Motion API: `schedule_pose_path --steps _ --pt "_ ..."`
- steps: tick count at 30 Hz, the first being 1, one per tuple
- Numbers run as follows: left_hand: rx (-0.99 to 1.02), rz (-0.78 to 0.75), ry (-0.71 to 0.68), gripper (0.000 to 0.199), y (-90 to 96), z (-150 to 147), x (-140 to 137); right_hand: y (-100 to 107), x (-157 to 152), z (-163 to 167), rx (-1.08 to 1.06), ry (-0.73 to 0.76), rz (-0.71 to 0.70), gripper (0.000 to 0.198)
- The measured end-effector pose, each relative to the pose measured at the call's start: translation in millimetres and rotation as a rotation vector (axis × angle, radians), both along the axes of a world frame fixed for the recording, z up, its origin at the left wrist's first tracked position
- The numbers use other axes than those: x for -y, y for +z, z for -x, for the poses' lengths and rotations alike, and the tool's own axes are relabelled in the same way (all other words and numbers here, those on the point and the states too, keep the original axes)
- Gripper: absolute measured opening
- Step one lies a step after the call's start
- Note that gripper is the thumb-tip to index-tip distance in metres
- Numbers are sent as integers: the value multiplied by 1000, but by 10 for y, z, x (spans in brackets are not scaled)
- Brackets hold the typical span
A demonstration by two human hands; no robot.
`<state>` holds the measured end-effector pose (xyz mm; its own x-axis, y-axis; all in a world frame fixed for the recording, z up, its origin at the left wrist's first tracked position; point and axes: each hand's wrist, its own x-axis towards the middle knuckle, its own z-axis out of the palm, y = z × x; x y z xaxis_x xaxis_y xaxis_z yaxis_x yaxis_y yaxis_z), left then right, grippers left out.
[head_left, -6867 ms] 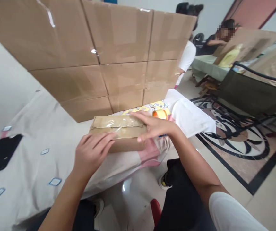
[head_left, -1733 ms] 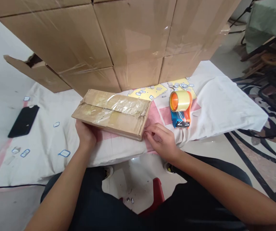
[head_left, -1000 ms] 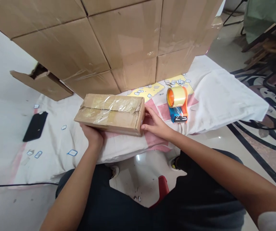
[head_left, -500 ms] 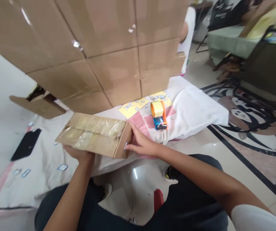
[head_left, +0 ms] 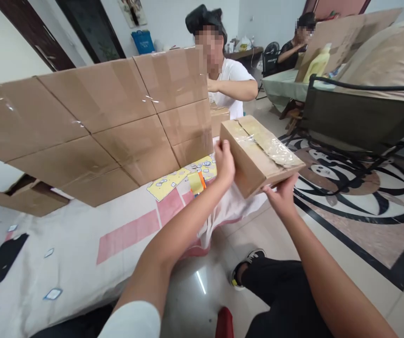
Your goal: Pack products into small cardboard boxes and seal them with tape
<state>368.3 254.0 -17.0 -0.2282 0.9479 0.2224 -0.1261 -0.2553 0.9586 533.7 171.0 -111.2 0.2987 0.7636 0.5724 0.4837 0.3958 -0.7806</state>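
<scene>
1. While propping the taped cardboard box (head_left: 258, 152) from its left, curls the left hand (head_left: 226, 162) part-open against it, with some fingers hidden from sight.
2. Cups the right hand (head_left: 283, 195) part-open under the near right edge, with thumb by the lower corner and other fingers mostly out of view.
3. Holds the box aslant and raised, near the right end of the cloth-covered surface (head_left: 82, 244), with taped seam upward.
4. Crosses the left forearm before a tape dispenser (head_left: 194, 182), leaving visible a yellowish roll and some orange, next to yellow printed patches (head_left: 162, 188).
5. Farther back, see stacked cartons (head_left: 117, 98) with shiny tape, and at their left foot an open carton (head_left: 40, 197).
6. At far left on the cloth, find a dark flat object (head_left: 3, 260).
7. Past the stack's right end, notice a person in white (head_left: 237, 77) with one arm bent.
8. Deeper right, make out another person in dark clothing (head_left: 288, 55), near a pale yellow bottle (head_left: 318, 63) and a dark chair (head_left: 367, 117).
</scene>
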Motion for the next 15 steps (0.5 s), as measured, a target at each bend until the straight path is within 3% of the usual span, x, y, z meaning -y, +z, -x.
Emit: schedule_pose_path --steps 3,8,12,15 --pt "10 172 -212 35 -227 -519 -33 -10 -254 -383 63 -39 91 99" --pt "-13 229 -197 42 -436 -631 -159 -14 -658 -514 171 29 235 87" --pt "-45 286 -161 44 -285 -462 -373 40 -1036 -391 244 18 229 84" --pt "-52 304 -210 38 -93 -126 -181 69 -1326 -290 308 4 294 76"
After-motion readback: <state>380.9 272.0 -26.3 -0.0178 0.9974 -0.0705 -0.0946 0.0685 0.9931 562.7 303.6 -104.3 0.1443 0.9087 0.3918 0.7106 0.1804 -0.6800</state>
